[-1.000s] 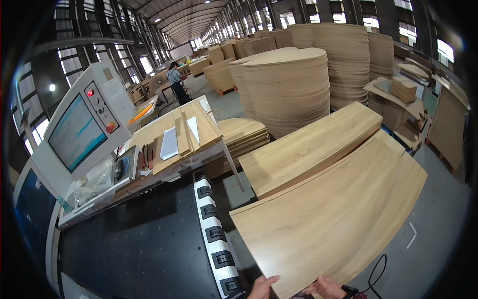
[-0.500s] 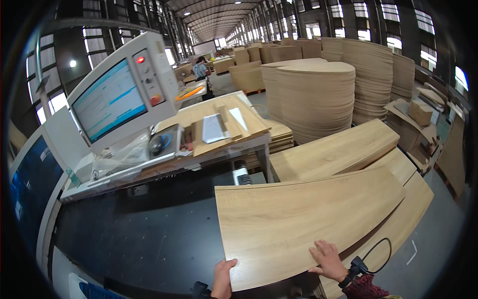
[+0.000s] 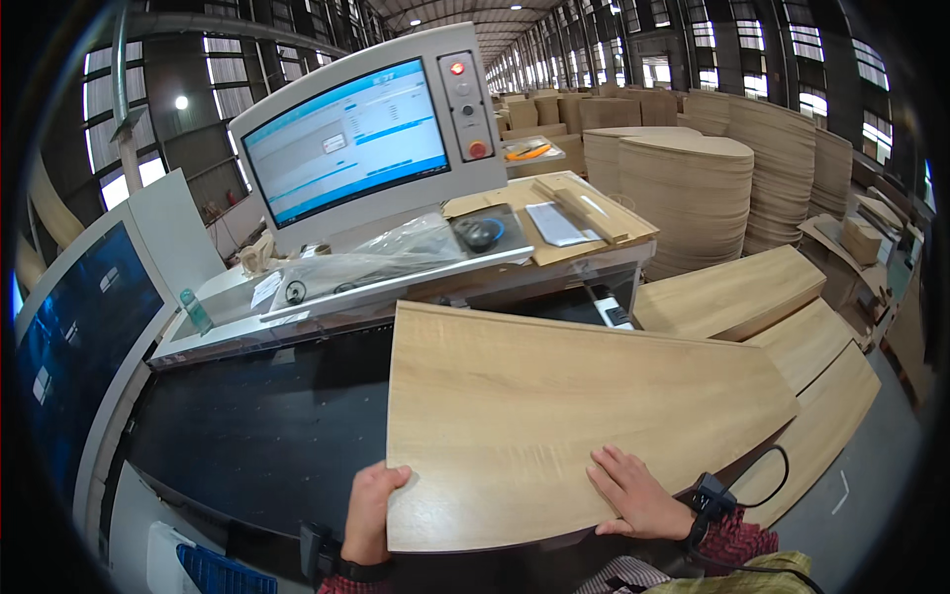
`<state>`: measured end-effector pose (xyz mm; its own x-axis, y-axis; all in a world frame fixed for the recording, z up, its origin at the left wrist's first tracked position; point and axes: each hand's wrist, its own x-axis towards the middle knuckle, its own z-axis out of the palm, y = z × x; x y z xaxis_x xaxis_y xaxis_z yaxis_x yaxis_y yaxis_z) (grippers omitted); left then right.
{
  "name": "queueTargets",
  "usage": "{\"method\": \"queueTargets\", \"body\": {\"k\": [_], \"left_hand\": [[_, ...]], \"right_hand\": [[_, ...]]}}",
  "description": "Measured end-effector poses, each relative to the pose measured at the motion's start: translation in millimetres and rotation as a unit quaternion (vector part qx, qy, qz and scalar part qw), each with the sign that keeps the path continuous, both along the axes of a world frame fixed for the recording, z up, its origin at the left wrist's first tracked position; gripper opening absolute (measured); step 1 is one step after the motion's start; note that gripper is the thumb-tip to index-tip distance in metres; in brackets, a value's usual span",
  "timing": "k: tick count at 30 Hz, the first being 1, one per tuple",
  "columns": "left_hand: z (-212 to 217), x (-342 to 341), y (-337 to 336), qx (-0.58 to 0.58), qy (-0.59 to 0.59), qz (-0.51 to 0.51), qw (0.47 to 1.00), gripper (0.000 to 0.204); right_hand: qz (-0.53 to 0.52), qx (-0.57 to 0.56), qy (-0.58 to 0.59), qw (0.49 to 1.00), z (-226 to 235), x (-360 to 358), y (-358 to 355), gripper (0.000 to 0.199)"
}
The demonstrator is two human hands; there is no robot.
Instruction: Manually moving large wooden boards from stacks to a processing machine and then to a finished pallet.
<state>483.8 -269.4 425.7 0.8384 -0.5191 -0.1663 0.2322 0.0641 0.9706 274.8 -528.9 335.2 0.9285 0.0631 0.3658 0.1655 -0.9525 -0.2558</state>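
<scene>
A large wood-grain panel [image 3: 584,416] lies over the right part of a dark machine bed [image 3: 257,436]. My left hand [image 3: 372,505] is closed on the panel's left edge near its front corner, thumb on top; its other fingers are partly out of sight. Flat on the panel's top face, near the front edge, rests my right hand [image 3: 638,497] with its fingers stretched out. Both wrists carry dark strapped devices, and a black cable loops from the right one.
Behind the bed stands a console with a lit screen [image 3: 346,139]. Its ledge holds plastic film [image 3: 396,243], a dark mouse [image 3: 479,234] and a green bottle [image 3: 196,311]. More wood-grain panels [image 3: 732,292] lie to the right, with tall board stacks [image 3: 683,193] beyond.
The panel has shifted left along the bed, my left hand moving with it. My right hand stays flat on top, a little further left. The view has turned toward the screen.
</scene>
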Motion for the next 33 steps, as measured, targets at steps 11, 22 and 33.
{"method": "queueTargets", "body": {"k": [11,22,33], "left_hand": [[-87,78,136,0.245,-0.127,-0.008,0.961,0.028],[-187,132,131,0.356,-0.565,-0.048,0.743,0.047],[-190,262,301,0.488,-0.461,0.091,0.735,0.045]], "right_hand": [[0.04,-0.111,0.098,0.988,-14,77,101,0.084],[0.197,-0.052,0.162,0.966,-65,244,167,0.083],[0.425,-0.018,0.085,0.901,-74,464,353,0.072]]}}
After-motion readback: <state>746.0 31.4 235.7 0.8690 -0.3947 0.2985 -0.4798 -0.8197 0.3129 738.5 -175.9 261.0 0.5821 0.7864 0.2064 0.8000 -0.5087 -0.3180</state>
